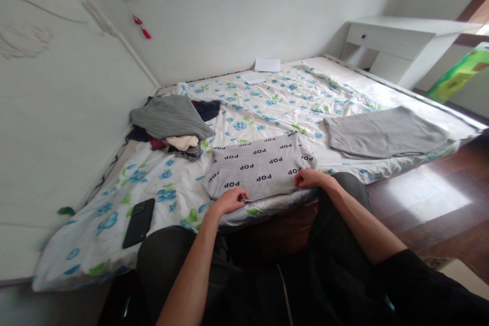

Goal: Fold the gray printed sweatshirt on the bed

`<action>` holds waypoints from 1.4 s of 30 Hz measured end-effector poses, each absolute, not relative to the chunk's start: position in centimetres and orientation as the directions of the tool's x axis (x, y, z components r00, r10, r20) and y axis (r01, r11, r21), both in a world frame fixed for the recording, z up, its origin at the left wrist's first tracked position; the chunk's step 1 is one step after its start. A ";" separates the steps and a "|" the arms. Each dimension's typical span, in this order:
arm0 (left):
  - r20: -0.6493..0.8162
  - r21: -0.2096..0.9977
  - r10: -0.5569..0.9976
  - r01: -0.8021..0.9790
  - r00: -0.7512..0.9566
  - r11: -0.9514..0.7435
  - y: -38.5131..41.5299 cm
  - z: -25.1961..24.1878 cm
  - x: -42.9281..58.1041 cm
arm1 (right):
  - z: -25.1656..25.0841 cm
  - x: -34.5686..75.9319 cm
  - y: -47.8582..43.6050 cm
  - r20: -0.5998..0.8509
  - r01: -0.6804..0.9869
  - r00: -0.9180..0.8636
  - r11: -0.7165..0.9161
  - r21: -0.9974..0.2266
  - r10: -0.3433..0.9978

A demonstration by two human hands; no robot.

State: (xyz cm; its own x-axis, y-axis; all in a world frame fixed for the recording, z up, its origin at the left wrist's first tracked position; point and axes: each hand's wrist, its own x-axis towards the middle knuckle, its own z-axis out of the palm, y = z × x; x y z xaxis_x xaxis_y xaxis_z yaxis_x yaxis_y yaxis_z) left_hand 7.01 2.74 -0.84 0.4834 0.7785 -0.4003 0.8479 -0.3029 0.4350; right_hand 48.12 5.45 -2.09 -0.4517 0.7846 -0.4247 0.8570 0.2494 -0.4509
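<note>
A light grey garment (254,165) printed with the word POP lies flat on the bed, close to its front edge. My left hand (230,200) is at the garment's near edge, left of its middle, with fingers curled and pinched on the cloth. At the near right corner, my right hand (308,178) has its fingers closed on the fabric. The fingertips of both hands are partly hidden. Further right lies a folded grey ribbed garment (385,132), apart from my hands.
A pile of clothes (171,117) lies at the left by the wall. A black phone (139,222) rests on the floral sheet (162,191) near my left knee. Papers (267,64) lie at the bed's far side. A white desk (405,41) stands at the back right.
</note>
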 end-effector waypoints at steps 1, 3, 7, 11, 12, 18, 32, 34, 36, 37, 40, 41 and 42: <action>-0.410 0.409 0.775 0.857 0.480 -0.314 2.7 -0.9 7.2 | -2.2 48.0 5.5 -0.447 0.868 -0.437 0.237 -0.436 0.780; -0.421 0.364 0.776 0.871 0.470 -0.330 2.7 -1.1 7.5 | -2.4 47.9 5.5 -0.459 0.876 -0.424 0.224 -0.427 0.781; -0.412 0.325 0.777 0.873 0.476 -0.362 2.6 -1.1 8.0 | -2.6 47.8 5.6 -0.436 0.863 -0.443 0.239 -0.446 0.783; -0.432 0.313 0.762 0.873 0.482 -0.375 2.4 -0.9 8.2 | -2.8 47.7 5.6 -0.416 0.843 -0.477 0.269 -0.466 0.774; -0.440 0.311 0.755 0.871 0.486 -0.380 2.4 -0.8 8.1 | -2.9 47.6 5.5 -0.417 0.840 -0.486 0.279 -0.465 0.768; -0.452 0.172 0.786 0.906 0.421 -0.387 1.7 -0.7 7.7 | -2.9 46.2 4.9 -0.329 0.792 -0.594 0.460 -0.402 0.734; -0.323 0.096 0.910 0.966 0.258 -0.239 0.9 -1.0 9.3 | -3.2 42.4 3.2 -0.180 0.791 -0.582 0.501 -0.353 0.793; -0.319 0.140 0.921 0.972 0.224 -0.188 1.6 -1.1 8.9 | -3.2 41.7 3.2 -0.166 0.798 -0.574 0.502 -0.334 0.802; -0.322 0.160 0.928 0.977 0.188 -0.142 2.2 -1.0 8.5 | -3.1 41.2 3.2 -0.167 0.806 -0.564 0.495 -0.325 0.809; -0.319 0.167 0.932 0.978 0.172 -0.123 2.5 -0.9 8.3 | -3.1 41.0 3.2 -0.175 0.811 -0.558 0.489 -0.321 0.811; -0.291 0.191 0.946 0.977 0.145 -0.091 2.9 -0.7 8.0 | -3.0 40.3 2.8 -0.199 0.837 -0.530 0.470 -0.281 0.824; -0.277 0.201 0.951 0.976 0.141 -0.086 3.0 -0.6 7.9 | -3.0 40.0 2.6 -0.199 0.848 -0.516 0.464 -0.257 0.833; -0.262 0.211 0.956 0.974 0.136 -0.081 3.0 -0.6 7.8 | -3.1 39.8 2.5 -0.195 0.862 -0.496 0.453 -0.227 0.846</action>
